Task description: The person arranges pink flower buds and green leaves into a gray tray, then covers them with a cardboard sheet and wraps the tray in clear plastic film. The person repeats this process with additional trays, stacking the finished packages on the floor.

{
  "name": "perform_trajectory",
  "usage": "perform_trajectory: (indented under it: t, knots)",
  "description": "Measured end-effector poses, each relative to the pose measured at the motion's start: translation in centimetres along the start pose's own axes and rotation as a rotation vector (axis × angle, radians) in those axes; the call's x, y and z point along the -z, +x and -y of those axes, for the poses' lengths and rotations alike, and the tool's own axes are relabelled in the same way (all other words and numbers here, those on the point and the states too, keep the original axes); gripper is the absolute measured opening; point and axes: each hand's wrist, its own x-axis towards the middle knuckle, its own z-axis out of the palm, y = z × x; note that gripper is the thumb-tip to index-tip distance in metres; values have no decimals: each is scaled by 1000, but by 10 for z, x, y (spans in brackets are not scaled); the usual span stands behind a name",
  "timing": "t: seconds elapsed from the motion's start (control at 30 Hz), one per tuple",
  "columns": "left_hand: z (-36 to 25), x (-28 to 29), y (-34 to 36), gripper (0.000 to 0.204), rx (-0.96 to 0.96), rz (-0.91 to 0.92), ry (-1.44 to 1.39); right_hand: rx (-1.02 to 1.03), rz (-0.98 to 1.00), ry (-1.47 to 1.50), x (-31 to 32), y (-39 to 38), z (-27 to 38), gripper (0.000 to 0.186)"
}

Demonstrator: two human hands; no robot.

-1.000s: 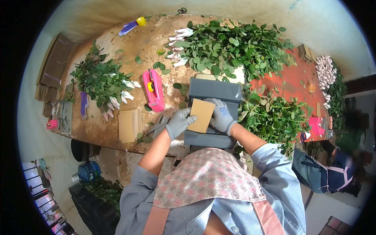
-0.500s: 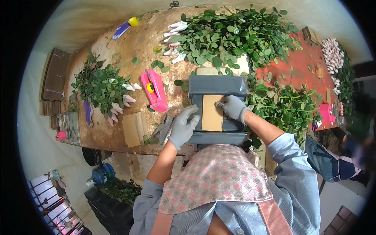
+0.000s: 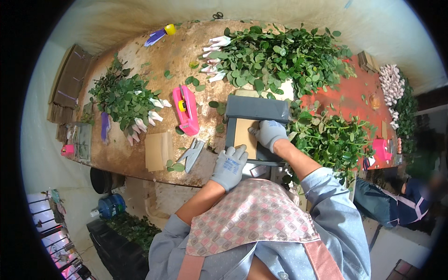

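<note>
My left hand point(image 3: 229, 165), in a grey glove, has its fingers curled over the front edge of a dark grey holder point(image 3: 255, 106). Inside the holder lies a tan cardboard piece point(image 3: 244, 135). Gloved and bent-fingered, my right hand point(image 3: 269, 134) presses on that cardboard's right side. A silver stapler point(image 3: 193, 154) rests left of my left hand, and a pink tape dispenser point(image 3: 185, 111) with yellow tape stands beyond it.
Leafy stems with white wrapped heads point(image 3: 280, 56) cover the back; more lie left point(image 3: 119, 91) and right point(image 3: 329, 144). Cardboard sheets point(image 3: 157, 151) rest front-left, a folded stack point(image 3: 65, 79) at far left. Another person point(image 3: 396, 205) in blue is at the right, below the table point(image 3: 135, 56).
The cardboard, earlier held up in both hands, now lies down in the grey holder. My left hand has moved down to the holder's front edge, uncovering more of the stapler.
</note>
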Motion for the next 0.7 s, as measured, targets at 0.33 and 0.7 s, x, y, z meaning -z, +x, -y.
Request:
perform_trajectory:
  t: [0.33, 0.7]
  knots:
    - [-2, 0, -2, 36, 22, -4, -46, 448, -416, -9, 76, 3, 17, 19]
    - [7, 0, 2, 33, -46, -22, -67, 401, -680, 107, 188, 274, -47, 36]
